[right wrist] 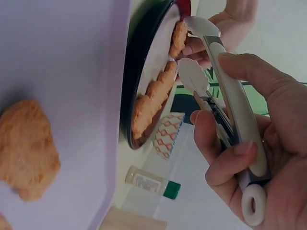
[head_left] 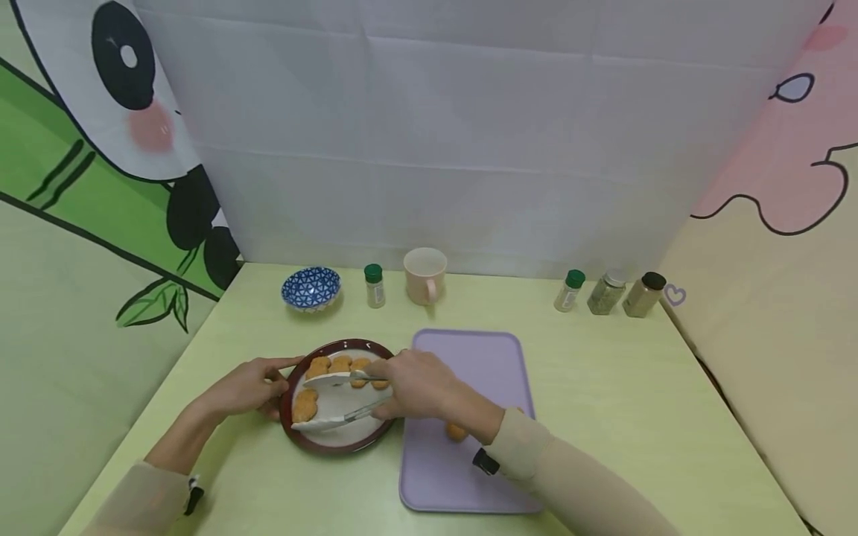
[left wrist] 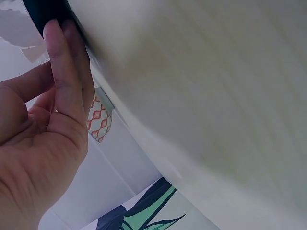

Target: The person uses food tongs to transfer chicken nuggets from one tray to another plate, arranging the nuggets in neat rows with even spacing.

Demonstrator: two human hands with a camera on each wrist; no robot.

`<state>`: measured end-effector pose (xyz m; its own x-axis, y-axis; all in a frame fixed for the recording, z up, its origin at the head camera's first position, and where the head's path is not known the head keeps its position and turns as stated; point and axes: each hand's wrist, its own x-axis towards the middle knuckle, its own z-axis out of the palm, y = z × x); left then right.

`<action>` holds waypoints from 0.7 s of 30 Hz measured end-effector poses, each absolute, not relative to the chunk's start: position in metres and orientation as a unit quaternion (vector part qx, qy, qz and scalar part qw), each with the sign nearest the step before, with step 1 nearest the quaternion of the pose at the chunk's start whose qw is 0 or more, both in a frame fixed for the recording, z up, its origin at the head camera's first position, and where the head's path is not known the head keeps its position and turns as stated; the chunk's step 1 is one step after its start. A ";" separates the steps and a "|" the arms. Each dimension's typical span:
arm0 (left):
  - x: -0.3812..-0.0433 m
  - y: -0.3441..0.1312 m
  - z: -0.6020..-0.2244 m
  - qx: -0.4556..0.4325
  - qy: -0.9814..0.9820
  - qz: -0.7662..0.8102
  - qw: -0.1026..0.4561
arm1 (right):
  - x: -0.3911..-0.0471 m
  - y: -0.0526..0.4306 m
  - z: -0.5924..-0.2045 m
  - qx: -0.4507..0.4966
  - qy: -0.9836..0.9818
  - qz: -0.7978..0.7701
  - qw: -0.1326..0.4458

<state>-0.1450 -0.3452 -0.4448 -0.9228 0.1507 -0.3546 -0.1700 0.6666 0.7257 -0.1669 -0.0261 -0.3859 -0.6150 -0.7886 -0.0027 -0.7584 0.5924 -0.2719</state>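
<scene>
My right hand (head_left: 418,383) grips a pair of tongs (right wrist: 235,96) with white tips, its thumb and fingers around the handles. The tong tips stand apart over a brown-rimmed plate (head_left: 338,450), either side of a nugget (head_left: 304,406). More golden nuggets (right wrist: 153,98) line the plate's far side in a row. At the plate's left edge, my left hand (head_left: 248,387) touches the rim; its fingers (left wrist: 64,81) lie fairly straight against the dark edge. A nugget (right wrist: 29,148) sits on the lilac tray (head_left: 469,476), partly under my right forearm in the head view.
Behind the plate stand a blue patterned bowl (head_left: 311,289), a green-capped jar (head_left: 375,286) and a pink mug (head_left: 424,277). Further right are another green-capped jar (head_left: 570,290), a white-capped jar (head_left: 606,292) and a dark-capped jar (head_left: 645,295). A white cloth (head_left: 415,134) hangs behind.
</scene>
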 end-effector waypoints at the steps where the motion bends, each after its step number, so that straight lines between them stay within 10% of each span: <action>1: -0.145 -0.345 -0.445 -0.005 0.891 0.410 0.197 | -0.166 -0.021 -0.384 -0.433 0.891 -0.126 0.059; 21: -0.147 -0.345 -0.443 -0.011 0.882 0.420 0.214 | -0.163 0.179 -0.365 -0.403 0.907 -0.110 0.056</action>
<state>-0.1470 -0.3453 -0.4425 -0.9084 0.1600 -0.3863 -0.1990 0.6472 0.7359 -0.1634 0.1793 -0.3648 -0.6684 -0.7437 -0.0137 -0.7189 0.6506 -0.2446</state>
